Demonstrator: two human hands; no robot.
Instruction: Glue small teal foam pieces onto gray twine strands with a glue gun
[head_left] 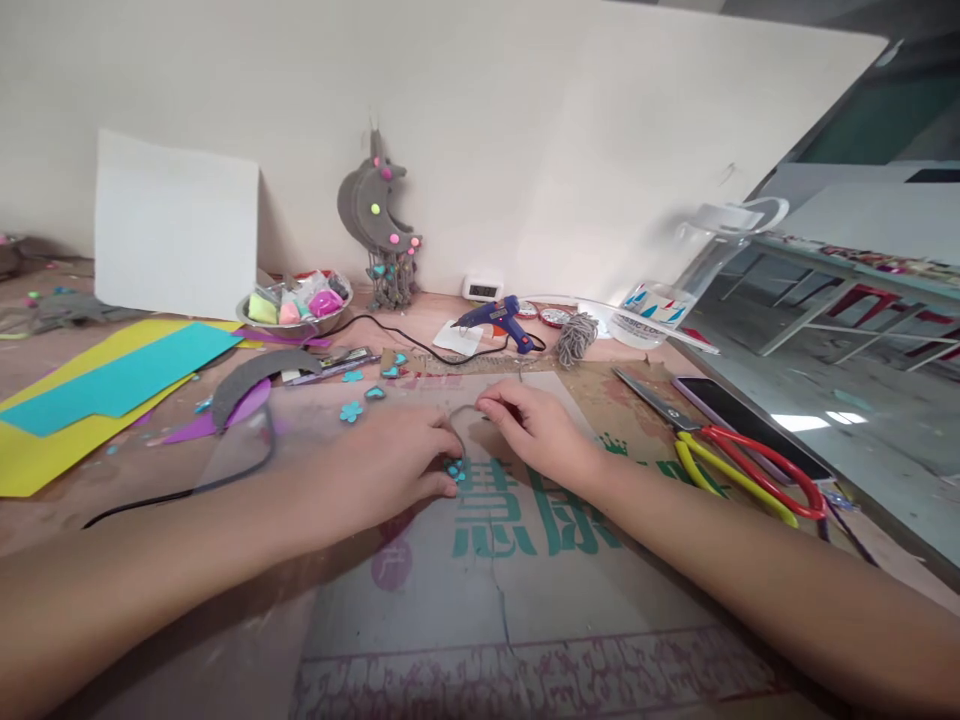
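My left hand (397,462) is closed, thumb and fingers curled around a small teal flower cutout (455,470). A thin grey yarn (465,408) arches from beside those fingers to my right hand (541,432), which pinches its end between thumb and fingertips. Under both hands lies a clear sheet over cardboard printed with green characters (487,535). A loose strand (501,600) trails toward me across the sheet. Just beyond my left hand lie another teal flower (351,411) and a teal heart with a grey edge (374,393).
A glue gun (495,318), a yarn bundle (577,340) and a clear jug (675,285) stand behind. Scissors (720,450) and a phone (750,425) lie right. Left are coloured sheets (127,375), a grey crescent (251,378) and a clay-filled bowl (296,325). A moon ornament (367,205) hangs on the wall.
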